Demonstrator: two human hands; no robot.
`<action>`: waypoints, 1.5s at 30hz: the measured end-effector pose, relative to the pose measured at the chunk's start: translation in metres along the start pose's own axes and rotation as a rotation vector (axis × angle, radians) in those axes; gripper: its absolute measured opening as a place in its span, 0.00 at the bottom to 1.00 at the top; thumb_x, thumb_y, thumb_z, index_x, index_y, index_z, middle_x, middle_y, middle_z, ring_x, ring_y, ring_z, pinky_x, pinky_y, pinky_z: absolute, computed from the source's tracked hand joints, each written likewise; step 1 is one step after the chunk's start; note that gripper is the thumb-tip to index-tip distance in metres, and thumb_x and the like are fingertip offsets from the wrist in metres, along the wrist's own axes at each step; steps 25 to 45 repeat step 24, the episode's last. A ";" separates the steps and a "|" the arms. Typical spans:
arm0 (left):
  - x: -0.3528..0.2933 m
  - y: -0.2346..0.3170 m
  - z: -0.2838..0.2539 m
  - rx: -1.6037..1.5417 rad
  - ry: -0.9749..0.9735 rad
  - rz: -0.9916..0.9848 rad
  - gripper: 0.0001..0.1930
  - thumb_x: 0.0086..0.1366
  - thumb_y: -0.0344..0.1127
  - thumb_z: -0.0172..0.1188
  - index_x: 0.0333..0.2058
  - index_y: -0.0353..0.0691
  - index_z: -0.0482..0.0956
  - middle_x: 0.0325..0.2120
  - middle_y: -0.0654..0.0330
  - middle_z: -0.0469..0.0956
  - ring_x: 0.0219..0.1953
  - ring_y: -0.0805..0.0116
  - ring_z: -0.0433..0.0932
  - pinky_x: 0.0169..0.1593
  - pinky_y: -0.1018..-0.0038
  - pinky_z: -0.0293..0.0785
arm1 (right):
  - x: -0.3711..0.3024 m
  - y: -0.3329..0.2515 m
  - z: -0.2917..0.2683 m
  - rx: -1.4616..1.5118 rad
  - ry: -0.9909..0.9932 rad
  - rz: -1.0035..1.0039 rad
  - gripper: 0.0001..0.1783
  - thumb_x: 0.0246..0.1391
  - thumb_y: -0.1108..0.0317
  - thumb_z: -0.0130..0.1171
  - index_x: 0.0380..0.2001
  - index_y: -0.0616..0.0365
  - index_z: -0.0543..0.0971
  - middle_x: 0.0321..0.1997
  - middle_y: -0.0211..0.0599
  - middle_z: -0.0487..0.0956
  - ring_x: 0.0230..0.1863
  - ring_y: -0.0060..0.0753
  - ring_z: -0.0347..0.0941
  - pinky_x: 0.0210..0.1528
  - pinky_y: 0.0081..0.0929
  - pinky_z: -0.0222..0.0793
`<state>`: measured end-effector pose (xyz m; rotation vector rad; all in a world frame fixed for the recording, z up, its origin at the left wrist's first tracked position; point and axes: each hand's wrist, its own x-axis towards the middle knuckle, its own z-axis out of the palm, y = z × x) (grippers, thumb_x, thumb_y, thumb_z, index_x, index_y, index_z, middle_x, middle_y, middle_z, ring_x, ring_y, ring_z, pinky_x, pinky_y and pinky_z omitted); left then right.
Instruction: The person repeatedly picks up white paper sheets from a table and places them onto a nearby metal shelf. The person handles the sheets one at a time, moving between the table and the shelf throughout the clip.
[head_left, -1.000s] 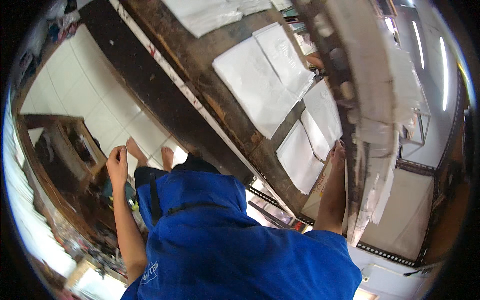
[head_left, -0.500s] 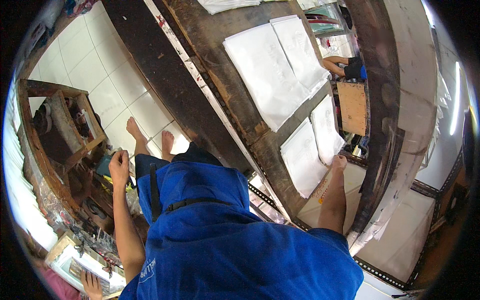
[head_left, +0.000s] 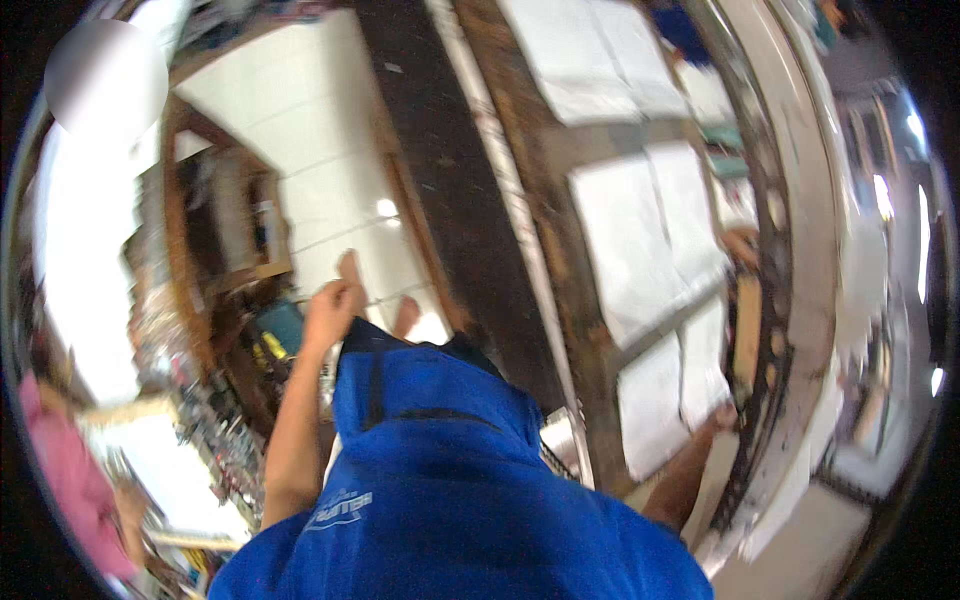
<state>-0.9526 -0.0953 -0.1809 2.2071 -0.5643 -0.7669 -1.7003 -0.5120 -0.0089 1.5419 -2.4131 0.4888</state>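
Note:
On the dark bench, flat white sheets lie in a pair of stacks side by side. My right hand is at the outer corner of this nearest pair, its fingers curled in against the sheet there; blur softens the exact grip. My left hand is raised in front of my shorts, left of the bench, with its fingers curled together. Whether anything small is between them does not show. Farther along the bench is another pair of white stacks, and beyond it more white sheets.
A dark plank runs along the bench's left side. To the left stand a wooden shelf unit and cluttered small items. A person in pink works at lower left; another person's hand shows past the bench's right edge.
The whole view has swung and is now blurred, with the bench and sheets shifted. More of the person in pink shows. Both my hands keep much the same pose.

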 end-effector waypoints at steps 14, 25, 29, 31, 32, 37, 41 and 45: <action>0.042 0.061 -0.119 -0.199 0.255 0.222 0.15 0.61 0.40 0.55 0.37 0.32 0.78 0.29 0.47 0.78 0.32 0.54 0.78 0.38 0.64 0.74 | -0.305 -0.509 -0.068 1.283 -0.855 -0.835 0.12 0.62 0.65 0.50 0.47 0.57 0.74 0.22 0.18 0.65 0.20 0.08 0.54 0.19 0.10 0.48; 0.050 0.047 -0.244 -0.157 0.425 0.154 0.19 0.61 0.44 0.56 0.41 0.33 0.78 0.32 0.47 0.79 0.34 0.55 0.79 0.39 0.63 0.74 | -0.537 -0.624 -0.098 0.984 -1.768 -1.029 0.10 0.60 0.69 0.54 0.44 0.58 0.75 0.27 0.26 0.73 0.24 0.13 0.65 0.26 0.13 0.61; 0.050 0.047 -0.244 -0.157 0.425 0.154 0.19 0.61 0.44 0.56 0.41 0.33 0.78 0.32 0.47 0.79 0.34 0.55 0.79 0.39 0.63 0.74 | -0.537 -0.624 -0.098 0.984 -1.768 -1.029 0.10 0.60 0.69 0.54 0.44 0.58 0.75 0.27 0.26 0.73 0.24 0.13 0.65 0.26 0.13 0.61; 0.050 0.047 -0.244 -0.157 0.425 0.154 0.19 0.61 0.44 0.56 0.41 0.33 0.78 0.32 0.47 0.79 0.34 0.55 0.79 0.39 0.63 0.74 | -0.537 -0.624 -0.098 0.984 -1.768 -1.029 0.10 0.60 0.69 0.54 0.44 0.58 0.75 0.27 0.26 0.73 0.24 0.13 0.65 0.26 0.13 0.61; 0.050 0.047 -0.244 -0.157 0.425 0.154 0.19 0.61 0.44 0.56 0.41 0.33 0.78 0.32 0.47 0.79 0.34 0.55 0.79 0.39 0.63 0.74 | -0.537 -0.624 -0.098 0.984 -1.768 -1.029 0.10 0.60 0.69 0.54 0.44 0.58 0.75 0.27 0.26 0.73 0.24 0.13 0.65 0.26 0.13 0.61; 0.050 0.047 -0.244 -0.157 0.425 0.154 0.19 0.61 0.44 0.56 0.41 0.33 0.78 0.32 0.47 0.79 0.34 0.55 0.79 0.39 0.63 0.74 | -0.537 -0.624 -0.098 0.984 -1.768 -1.029 0.10 0.60 0.69 0.54 0.44 0.58 0.75 0.27 0.26 0.73 0.24 0.13 0.65 0.26 0.13 0.61; 0.050 0.047 -0.244 -0.157 0.425 0.154 0.19 0.61 0.44 0.56 0.41 0.33 0.78 0.32 0.47 0.79 0.34 0.55 0.79 0.39 0.63 0.74 | -0.537 -0.624 -0.098 0.984 -1.768 -1.029 0.10 0.60 0.69 0.54 0.44 0.58 0.75 0.27 0.26 0.73 0.24 0.13 0.65 0.26 0.13 0.61; 0.050 0.047 -0.244 -0.157 0.425 0.154 0.19 0.61 0.44 0.56 0.41 0.33 0.78 0.32 0.47 0.79 0.34 0.55 0.79 0.39 0.63 0.74 | -0.537 -0.624 -0.098 0.984 -1.768 -1.029 0.10 0.60 0.69 0.54 0.44 0.58 0.75 0.27 0.26 0.73 0.24 0.13 0.65 0.26 0.13 0.61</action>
